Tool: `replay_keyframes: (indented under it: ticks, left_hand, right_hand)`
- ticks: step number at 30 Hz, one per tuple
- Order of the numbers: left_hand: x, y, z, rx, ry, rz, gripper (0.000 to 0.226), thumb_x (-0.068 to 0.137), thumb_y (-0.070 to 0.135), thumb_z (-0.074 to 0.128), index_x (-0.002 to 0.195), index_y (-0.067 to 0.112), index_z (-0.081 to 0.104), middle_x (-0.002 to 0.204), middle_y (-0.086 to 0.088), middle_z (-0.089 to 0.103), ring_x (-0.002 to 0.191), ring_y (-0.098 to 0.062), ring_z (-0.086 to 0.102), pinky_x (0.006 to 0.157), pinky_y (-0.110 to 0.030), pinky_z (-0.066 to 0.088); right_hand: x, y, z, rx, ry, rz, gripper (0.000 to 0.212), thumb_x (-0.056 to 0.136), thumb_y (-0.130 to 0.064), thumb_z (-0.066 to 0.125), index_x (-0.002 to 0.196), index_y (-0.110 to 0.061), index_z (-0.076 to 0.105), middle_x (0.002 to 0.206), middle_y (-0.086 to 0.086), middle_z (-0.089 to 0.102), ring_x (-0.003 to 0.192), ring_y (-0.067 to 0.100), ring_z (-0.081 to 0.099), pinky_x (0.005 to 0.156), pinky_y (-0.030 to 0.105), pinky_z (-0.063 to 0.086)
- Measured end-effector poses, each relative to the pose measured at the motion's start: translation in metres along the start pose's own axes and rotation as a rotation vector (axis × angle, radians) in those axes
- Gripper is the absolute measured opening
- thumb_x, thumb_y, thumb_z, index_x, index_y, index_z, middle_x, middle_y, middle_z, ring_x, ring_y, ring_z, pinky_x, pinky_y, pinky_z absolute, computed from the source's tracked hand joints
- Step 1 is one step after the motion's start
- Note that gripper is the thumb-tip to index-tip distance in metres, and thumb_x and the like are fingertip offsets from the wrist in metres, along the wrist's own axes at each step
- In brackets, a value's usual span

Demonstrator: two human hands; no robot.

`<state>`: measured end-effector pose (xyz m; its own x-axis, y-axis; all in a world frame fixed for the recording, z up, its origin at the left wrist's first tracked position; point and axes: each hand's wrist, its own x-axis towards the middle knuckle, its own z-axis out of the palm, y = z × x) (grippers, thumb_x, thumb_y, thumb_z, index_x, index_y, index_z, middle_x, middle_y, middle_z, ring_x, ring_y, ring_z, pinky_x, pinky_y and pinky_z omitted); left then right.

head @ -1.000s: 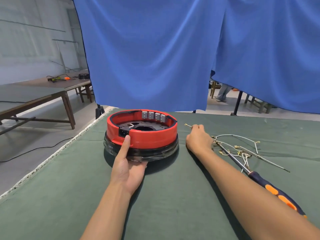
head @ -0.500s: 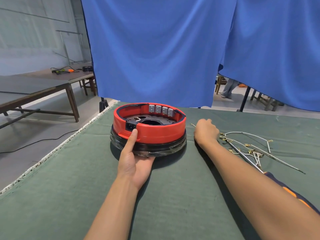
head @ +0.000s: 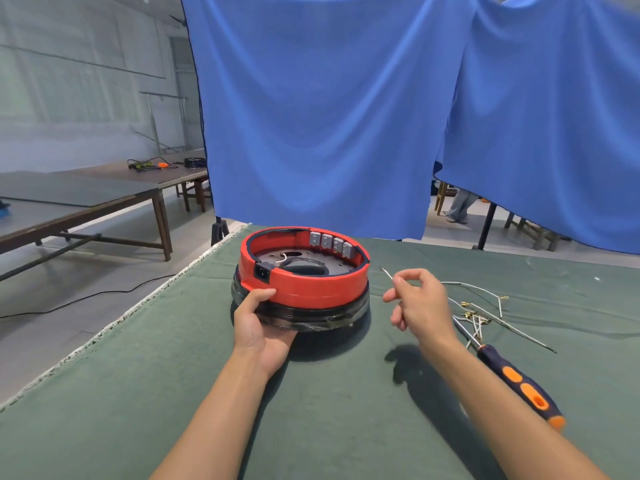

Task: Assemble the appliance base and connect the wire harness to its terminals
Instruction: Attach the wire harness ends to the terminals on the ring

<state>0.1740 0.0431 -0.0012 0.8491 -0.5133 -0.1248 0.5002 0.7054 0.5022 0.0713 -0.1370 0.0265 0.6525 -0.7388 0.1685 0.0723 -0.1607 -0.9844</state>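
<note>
The round appliance base (head: 311,289), a red ring on a black plastic-wrapped bottom, stands on the green cloth in the middle. Several grey terminals (head: 331,242) line its far inner wall, and a black socket sits at its front left. My left hand (head: 260,323) grips the base's near left side, thumb on the red ring. My right hand (head: 420,303) hovers just right of the base, raised off the cloth, pinching a thin white wire (head: 387,273) whose end points toward the base. More wires of the harness (head: 479,315) with brass lugs lie to the right.
A screwdriver (head: 519,382) with a blue and orange handle lies on the green cloth (head: 138,393) beside my right forearm. Blue curtains (head: 329,116) hang behind the table. A wooden bench (head: 86,202) stands to the left, and a cable runs across the floor.
My right hand has lifted off the cloth with one wire pinched in it. My left thumb has bent onto the red ring. The camera has moved closer and tilted up.
</note>
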Motion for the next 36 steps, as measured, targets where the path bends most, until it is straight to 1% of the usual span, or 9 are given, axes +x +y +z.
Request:
replay_keyframes:
  ticks: [4,10,13,17,20,26,28,31,36]
  left_hand:
    - [-0.035,0.011,0.000,0.130,0.073,0.048,0.029,0.058,0.013,0.056,0.087,0.014,0.064,0.092,-0.008,0.061,0.078,-0.026,0.059,0.077,-0.036,0.049]
    - [-0.082,0.024,-0.012,0.268,0.028,-0.019,0.054,0.063,0.016,0.049,0.112,0.003,0.065,0.112,-0.018,0.061,0.093,-0.032,0.060,0.089,-0.043,0.049]
    - [-0.091,0.027,-0.020,0.279,-0.075,-0.072,0.044,0.065,0.013,0.046,0.098,0.000,0.073,0.097,-0.019,0.072,0.081,-0.031,0.069,0.073,-0.038,0.058]
    - [-0.091,0.027,-0.024,0.286,-0.199,-0.116,0.040,0.067,0.016,0.043,0.085,0.005,0.077,0.095,-0.018,0.072,0.085,-0.031,0.070,0.078,-0.037,0.057]
    - [-0.087,0.026,-0.023,0.329,-0.237,-0.163,0.043,0.058,0.016,0.054,0.094,0.003,0.074,0.105,-0.019,0.068,0.093,-0.032,0.065,0.094,-0.041,0.049]
    - [-0.081,0.028,-0.028,0.396,-0.371,-0.243,0.036,0.069,0.022,0.054,0.092,0.006,0.076,0.092,-0.014,0.074,0.085,-0.025,0.070,0.085,-0.035,0.055]
    - [-0.079,0.029,-0.029,0.399,-0.334,-0.239,0.051,0.064,0.024,0.064,0.108,0.000,0.070,0.102,-0.021,0.070,0.092,-0.031,0.067,0.093,-0.040,0.050]
    - [-0.074,0.029,-0.027,0.450,-0.242,-0.212,0.064,0.071,0.027,0.059,0.123,-0.009,0.057,0.107,-0.025,0.066,0.091,-0.035,0.064,0.091,-0.041,0.050]
    - [-0.069,0.025,-0.021,0.659,0.075,-0.064,0.037,0.084,0.032,0.056,0.102,0.002,0.066,0.089,-0.021,0.060,0.074,-0.033,0.056,0.065,-0.033,0.050]
  right_hand:
    - [-0.041,-0.048,-0.024,0.205,-0.102,-0.032,0.011,0.094,-0.005,0.052,0.087,-0.012,0.055,0.057,0.001,0.068,0.032,0.011,0.052,0.032,0.017,0.038]
    - [-0.094,-0.089,-0.020,0.237,-0.371,0.037,0.021,0.098,-0.005,0.045,0.092,-0.006,0.066,0.078,0.006,0.075,0.063,0.023,0.072,0.046,0.023,0.053]
    - [-0.104,-0.094,-0.014,0.185,-0.495,0.024,0.017,0.096,-0.008,0.050,0.105,-0.007,0.064,0.097,0.007,0.074,0.079,0.026,0.073,0.052,0.026,0.056]
    - [-0.108,-0.093,-0.006,0.079,-0.634,-0.020,0.018,0.095,-0.012,0.052,0.110,-0.016,0.061,0.107,-0.002,0.071,0.085,0.019,0.073,0.061,0.029,0.059]
    - [-0.107,-0.080,0.001,-0.133,-0.667,-0.111,0.015,0.095,-0.016,0.055,0.100,-0.021,0.067,0.095,-0.004,0.074,0.080,0.013,0.073,0.062,0.027,0.059]
    - [-0.096,-0.060,0.006,-0.444,-0.527,-0.431,0.011,0.075,-0.038,0.072,0.068,-0.030,0.073,0.050,-0.004,0.061,0.046,0.009,0.053,0.049,0.029,0.041]
    - [-0.093,-0.055,0.008,-0.540,-0.455,-0.540,0.008,0.070,-0.045,0.074,0.068,-0.038,0.073,0.053,-0.005,0.056,0.056,0.009,0.047,0.056,0.033,0.039]
    - [-0.094,-0.055,0.011,-0.509,-0.453,-0.591,0.009,0.067,-0.040,0.079,0.063,-0.037,0.073,0.067,-0.014,0.062,0.073,0.006,0.049,0.064,0.024,0.041]
    - [-0.094,-0.052,0.013,-0.367,-0.581,-0.436,0.016,0.072,-0.021,0.079,0.061,-0.028,0.071,0.057,-0.009,0.068,0.051,0.002,0.059,0.054,0.016,0.046]
